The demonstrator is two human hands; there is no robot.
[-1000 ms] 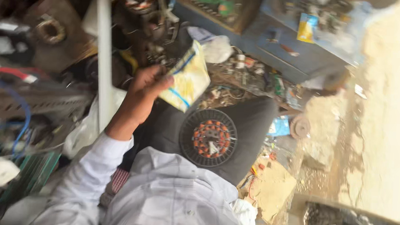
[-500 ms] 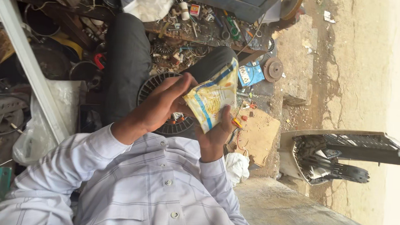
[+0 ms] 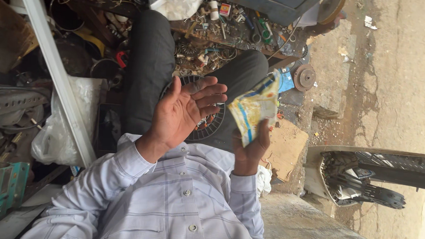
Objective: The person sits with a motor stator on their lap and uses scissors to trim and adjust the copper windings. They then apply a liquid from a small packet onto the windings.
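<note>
Now off the yellow packet (image 3: 254,107), my left hand (image 3: 184,110) with fingers spread above the round fan motor (image 3: 207,121), right hand (image 3: 252,146) pinching the packet.

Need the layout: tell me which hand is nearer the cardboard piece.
Right. The right hand, holding a yellow packet, is just beside the cardboard piece; the left hand, open, is farther off, beyond the packet.
</note>
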